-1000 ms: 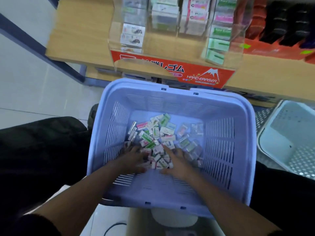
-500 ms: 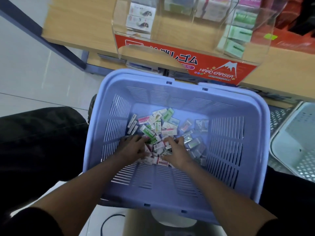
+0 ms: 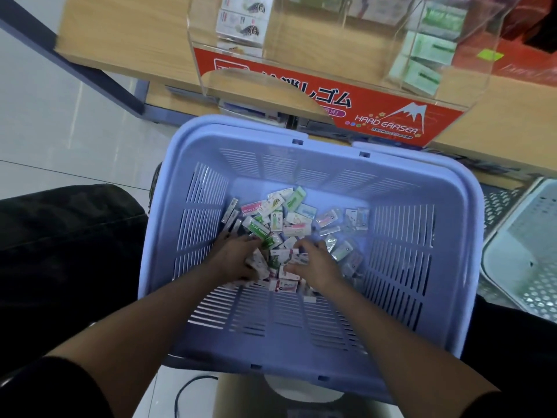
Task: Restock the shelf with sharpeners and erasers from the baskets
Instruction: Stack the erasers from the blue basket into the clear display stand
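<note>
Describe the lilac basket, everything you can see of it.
The lilac plastic basket is rectangular, with a thick rounded rim, small notches along the rim, and slotted walls and floor. It sits opening-up just in front of the wooden shelf. A loose pile of eraser packs lies on its floor, toward the far side. The left hand and right hand reach in from the near side, into the pile.

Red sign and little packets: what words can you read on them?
"HARD ERASER": red sign on the clear display box.
"ゴム": same sign; the characters before it are partly hidden.
"Hard Eraser": green packet in the basket.
Other packets and the sign's small print: too blurred to read.
</note>
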`<state>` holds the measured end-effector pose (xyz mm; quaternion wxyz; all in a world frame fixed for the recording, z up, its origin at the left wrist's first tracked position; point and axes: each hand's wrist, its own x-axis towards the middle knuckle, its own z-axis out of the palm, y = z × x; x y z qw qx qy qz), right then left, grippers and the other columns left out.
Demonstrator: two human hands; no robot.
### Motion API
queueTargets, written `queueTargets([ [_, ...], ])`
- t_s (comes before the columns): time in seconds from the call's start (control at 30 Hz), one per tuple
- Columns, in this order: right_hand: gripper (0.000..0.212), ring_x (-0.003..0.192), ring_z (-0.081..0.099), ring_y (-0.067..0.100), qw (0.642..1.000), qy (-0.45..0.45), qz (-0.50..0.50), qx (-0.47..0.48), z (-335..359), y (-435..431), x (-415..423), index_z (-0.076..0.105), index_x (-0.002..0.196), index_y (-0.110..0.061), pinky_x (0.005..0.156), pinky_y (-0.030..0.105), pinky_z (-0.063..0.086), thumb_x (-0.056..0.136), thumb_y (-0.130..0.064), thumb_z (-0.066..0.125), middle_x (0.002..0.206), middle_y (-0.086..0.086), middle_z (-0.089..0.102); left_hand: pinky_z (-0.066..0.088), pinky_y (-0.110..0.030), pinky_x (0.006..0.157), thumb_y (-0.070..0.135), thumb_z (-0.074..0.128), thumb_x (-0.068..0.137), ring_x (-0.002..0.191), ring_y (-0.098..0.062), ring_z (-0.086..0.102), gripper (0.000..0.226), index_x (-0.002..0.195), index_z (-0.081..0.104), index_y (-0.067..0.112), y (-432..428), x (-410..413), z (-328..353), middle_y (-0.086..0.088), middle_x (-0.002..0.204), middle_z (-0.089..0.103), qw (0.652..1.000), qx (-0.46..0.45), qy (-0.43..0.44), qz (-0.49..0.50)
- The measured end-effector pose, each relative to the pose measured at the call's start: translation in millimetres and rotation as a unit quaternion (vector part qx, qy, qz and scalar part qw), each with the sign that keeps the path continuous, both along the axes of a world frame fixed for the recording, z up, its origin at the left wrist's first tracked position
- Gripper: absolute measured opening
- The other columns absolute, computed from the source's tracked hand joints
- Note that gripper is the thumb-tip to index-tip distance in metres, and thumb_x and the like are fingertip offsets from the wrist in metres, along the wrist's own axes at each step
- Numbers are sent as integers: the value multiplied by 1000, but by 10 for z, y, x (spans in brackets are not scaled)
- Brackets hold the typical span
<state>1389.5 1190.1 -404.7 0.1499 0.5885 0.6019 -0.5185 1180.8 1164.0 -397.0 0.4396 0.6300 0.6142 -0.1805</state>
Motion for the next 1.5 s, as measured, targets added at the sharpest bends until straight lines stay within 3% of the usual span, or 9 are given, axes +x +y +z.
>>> queueTargets([
  [0.17,53,108,54,22,998,-5,55,16,61,72,78,48,123,-27,77,30,45,81,-56,64,125,2,50,54,-36,79,21,68,85,84,-21,63,18,98,57,12,55,91,155,-10,98,66,911,-37,-152,381],
  [0.33,51,108,55,18,990,48,-129,-24,214,107,208,53,117,-24,89,39,49,77,-50,71,122,-1,56,55,-42,87,19,68,85,98,-20,67,38,120,54,16,136,147,353,-4,108,69,836,-46,-272,475],
  [0.5,29,48,46,5,955,144,-256,-42,704,276,321,51,104,-18,42,18,35,86,-34,67,88,5,58,50,-37,93,10,64,87,103,-25,65,28,114,59,16,213,309,599,-5,107,69,804,-41,-313,503],
  [0.7,66,47,40,10,877,274,-372,-136,1302,269,387,52,121,-23,42,20,32,68,-55,74,81,-9,52,47,-40,89,0,68,80,95,-31,64,24,102,61,6,329,506,1015,-13,94,69,739,-51,-385,550],
  [0.87,39,47,38,12,860,358,-338,-132,1805,227,343,57,102,-23,41,21,28,73,-48,65,63,-4,52,56,-39,74,13,68,80,82,-25,65,28,104,57,4,374,625,1569,-13,92,65,695,-53,-492,521],
  [1.0,39,50,42,14,862,378,-326,-90,2139,217,249,55,98,-21,44,22,33,73,-49,65,67,-1,56,54,-45,84,48,69,76,94,-26,66,54,113,59,10,335,693,1944,-9,99,68,711,4,-497,498],
  [1.2,30,48,44,14,859,415,-297,-43,2545,231,99,61,100,-14,43,23,34,84,-39,60,67,0,58,58,-31,68,21,70,82,74,-15,68,27,105,61,9,341,660,2350,-3,88,71,701,123,-463,528],
  [1.33,16,49,48,17,877,407,-255,-12,2771,278,-3,59,102,-12,43,25,38,96,-25,53,72,5,58,58,-41,75,21,70,82,79,-26,69,35,111,62,5,394,493,2533,-12,94,72,707,137,-461,518],
  [1.5,20,75,68,18,879,403,-248,55,2982,361,-185,59,114,-22,59,31,55,96,-25,52,92,1,72,58,-32,62,17,71,82,65,-16,67,14,94,68,12,551,354,2824,-4,79,73,713,165,-466,497],
])
